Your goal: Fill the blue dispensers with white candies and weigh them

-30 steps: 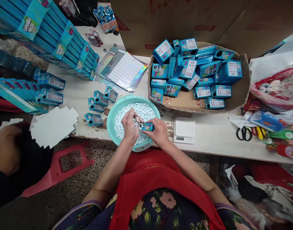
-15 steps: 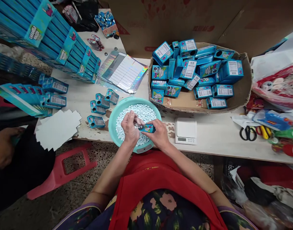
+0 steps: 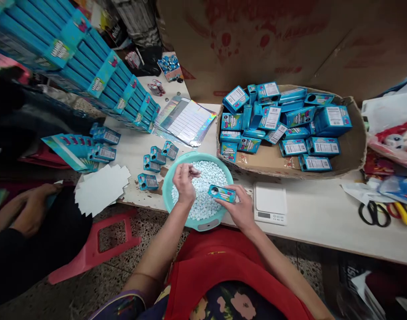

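Observation:
A mint-green bowl point(image 3: 167, 189) full of small pale candies point(image 3: 203, 209) stands at the table's front edge. Over its left half is my left hand point(image 3: 185, 182), palm turned up and fingers curled; whether candies lie in it is too small to tell. My right hand point(image 3: 238, 204) grips a small blue box point(image 3: 222, 193) by its right end, above the bowl's right side. A round hole shows at the left end of that box, and the two hands are apart.
A carton point(image 3: 357, 133) of blue boxes stands behind right, with a white scale point(image 3: 270, 202) before it. Small boxes point(image 3: 148, 182), sticker sheets point(image 3: 190, 122), white cards point(image 3: 101, 186) and stacked displays point(image 3: 105, 75) are left. Another person's hands point(image 3: 32, 206) show far left. Scissors point(image 3: 373, 214) lie right.
My left hand has drawn away from the box opening, and the box in my right hand has moved off to the right of it. The whole view has shifted.

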Demonstrator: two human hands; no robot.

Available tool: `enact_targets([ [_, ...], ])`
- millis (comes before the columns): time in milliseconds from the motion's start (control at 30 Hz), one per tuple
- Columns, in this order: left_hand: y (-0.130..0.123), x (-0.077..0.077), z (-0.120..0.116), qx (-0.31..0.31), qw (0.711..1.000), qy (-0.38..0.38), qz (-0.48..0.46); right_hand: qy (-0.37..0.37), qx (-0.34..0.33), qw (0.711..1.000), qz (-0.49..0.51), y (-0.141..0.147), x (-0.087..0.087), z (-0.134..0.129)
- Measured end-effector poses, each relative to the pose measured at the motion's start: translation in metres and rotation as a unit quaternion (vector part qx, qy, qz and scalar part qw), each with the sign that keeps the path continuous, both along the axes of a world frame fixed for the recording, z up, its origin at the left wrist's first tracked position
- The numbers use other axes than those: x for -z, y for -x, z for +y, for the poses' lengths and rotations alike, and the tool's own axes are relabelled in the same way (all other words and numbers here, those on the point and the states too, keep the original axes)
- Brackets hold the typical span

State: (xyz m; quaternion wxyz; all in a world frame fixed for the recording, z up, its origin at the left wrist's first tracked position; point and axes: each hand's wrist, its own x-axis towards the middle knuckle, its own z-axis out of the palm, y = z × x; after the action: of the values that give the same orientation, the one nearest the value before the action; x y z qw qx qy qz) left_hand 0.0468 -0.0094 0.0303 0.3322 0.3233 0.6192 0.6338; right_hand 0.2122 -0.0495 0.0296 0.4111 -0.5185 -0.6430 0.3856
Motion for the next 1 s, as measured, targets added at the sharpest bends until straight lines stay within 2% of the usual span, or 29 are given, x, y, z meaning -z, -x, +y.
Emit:
enact_targets([
  [33, 0.003, 0.015, 0.007, 0.014, 0.996, 0.033, 0.077, -0.001, 0.007, 1.000, 0.004, -0.004, 0.002, -0.001],
  [67, 0.004, 0.030, 0.012, 0.055, 0.984, 0.068, 0.152, -0.002, 0.008, 1.000, 0.006, -0.008, 0.004, -0.002],
  [167, -0.004, 0.070, 0.015, 0.146, 0.951, 0.110, 0.251, 0.002, 0.003, 1.000, 0.012, -0.016, 0.006, -0.005],
  [267, -0.016, 0.089, -0.003, 0.232, 0.895, 0.161, 0.344, 0.010, 0.021, 1.000, 0.020, -0.023, 0.004, -0.007],
  [300, -0.016, 0.091, -0.010, 0.245, 0.891, 0.173, 0.341, 0.013, 0.024, 0.999, 0.018, -0.025, 0.003, -0.007],
  [400, -0.008, 0.093, -0.024, 0.203, 0.936, 0.180, 0.223, 0.017, 0.035, 0.999, 0.005, -0.031, -0.001, -0.006],
  [467, 0.001, 0.091, -0.026, 0.152, 0.960, 0.179, 0.156, 0.018, 0.040, 0.999, -0.009, -0.031, -0.002, -0.004],
  [567, 0.010, 0.079, -0.025, 0.101, 0.971, 0.187, 0.111, 0.010, 0.028, 0.998, -0.048, -0.027, 0.000, -0.002],
  [633, 0.012, 0.061, -0.025, 0.077, 0.979, 0.182, 0.045, 0.000, 0.006, 0.997, -0.074, -0.020, 0.004, -0.001],
  [700, 0.010, 0.038, -0.026, 0.067, 0.984, 0.142, -0.086, -0.011, -0.019, 0.995, -0.093, -0.010, 0.009, 0.001],
  [800, 0.004, 0.006, -0.026, 0.055, 0.957, 0.047, -0.282, -0.022, -0.056, 0.991, -0.119, 0.008, 0.015, 0.001],
  [900, -0.003, -0.010, -0.023, 0.024, 0.945, 0.007, -0.327, -0.026, -0.083, 0.987, -0.132, 0.022, 0.014, 0.002],
  [1000, -0.006, -0.013, -0.020, -0.007, 0.948, -0.005, -0.317, -0.030, -0.077, 0.988, -0.130, 0.028, 0.008, 0.003],
])
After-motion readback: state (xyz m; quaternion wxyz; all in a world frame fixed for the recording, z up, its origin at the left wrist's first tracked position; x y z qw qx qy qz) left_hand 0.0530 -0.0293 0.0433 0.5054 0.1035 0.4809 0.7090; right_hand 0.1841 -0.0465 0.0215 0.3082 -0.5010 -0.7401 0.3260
